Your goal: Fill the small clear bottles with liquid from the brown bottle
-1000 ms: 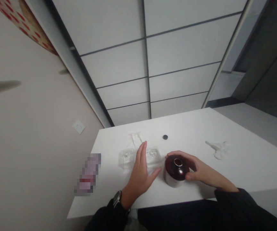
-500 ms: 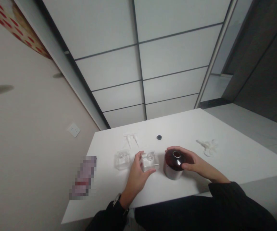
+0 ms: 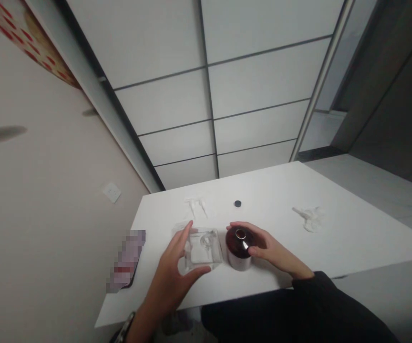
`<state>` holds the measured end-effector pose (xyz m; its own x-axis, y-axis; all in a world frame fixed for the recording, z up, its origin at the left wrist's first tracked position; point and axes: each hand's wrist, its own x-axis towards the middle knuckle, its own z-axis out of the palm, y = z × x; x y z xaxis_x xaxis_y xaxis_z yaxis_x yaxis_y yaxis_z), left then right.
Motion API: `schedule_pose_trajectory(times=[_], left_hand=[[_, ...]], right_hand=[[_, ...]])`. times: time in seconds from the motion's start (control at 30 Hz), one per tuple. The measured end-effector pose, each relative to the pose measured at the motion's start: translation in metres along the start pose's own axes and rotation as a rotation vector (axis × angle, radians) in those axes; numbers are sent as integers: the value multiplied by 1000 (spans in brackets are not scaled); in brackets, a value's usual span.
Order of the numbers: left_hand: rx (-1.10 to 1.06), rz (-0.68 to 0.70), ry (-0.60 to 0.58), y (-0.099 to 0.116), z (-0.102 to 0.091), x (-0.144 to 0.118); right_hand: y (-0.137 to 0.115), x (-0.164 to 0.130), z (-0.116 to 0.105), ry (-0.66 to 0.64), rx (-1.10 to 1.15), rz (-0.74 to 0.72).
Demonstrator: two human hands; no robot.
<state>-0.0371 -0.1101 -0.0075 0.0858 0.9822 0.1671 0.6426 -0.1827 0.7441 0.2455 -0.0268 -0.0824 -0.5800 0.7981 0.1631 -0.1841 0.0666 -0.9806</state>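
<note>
At centre of the white tabletop (image 3: 334, 228), both hands are busy. Left hand (image 3: 172, 267) now holds a clear square glass bottle (image 3: 202, 247) lifted toward the camera, thumb under its near edge and fingers (image 3: 184, 233) on its 9 o'clock side; grip is pinching that bottle. Half a second ago the same bottle sat lower on the tabletop with the hand just closing on it, and a second ago the hand lay flat over it, so it has gone from covered to picked up. Whether a second clear bottle lies behind it I cannot tell; the glass blurs together.

Right hand (image 3: 266, 247) wraps the dark red round bottle (image 3: 239, 247) from 3 o'clock, fingers curled over its shoulder, open neck showing on top; grip is pressed around it. That bottle has slid toward 9 o'clock since earlier and now stands just beside the clear one, nearly touching.

Judgement: the two bottles are being brought together, mouths up.

Around them: small black cap (image 3: 238, 204) at 12 o'clock, well apart; clear pump parts (image 3: 196, 206) at 11 o'clock; white pump sprayer (image 3: 308, 216) at 2 o'clock; a blurred-out flat item (image 3: 126, 261) at 9 o'clock near the tabletop edge.
</note>
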Motion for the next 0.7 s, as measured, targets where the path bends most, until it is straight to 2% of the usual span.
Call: schedule_pose_trajectory(times=[0.2, 0.4, 0.5, 0.7], left_hand=[[217, 133, -56, -3, -21, 8], [364, 221, -113, 1, -33, 14], [356, 205, -121, 7, -36, 17], [275, 66, -105, 22, -35, 23]], right_hand=[[10, 6, 24, 16, 30, -52], [16, 8, 36, 20, 29, -58], [18, 7, 38, 18, 27, -57], [21, 7, 42, 54, 15, -44]])
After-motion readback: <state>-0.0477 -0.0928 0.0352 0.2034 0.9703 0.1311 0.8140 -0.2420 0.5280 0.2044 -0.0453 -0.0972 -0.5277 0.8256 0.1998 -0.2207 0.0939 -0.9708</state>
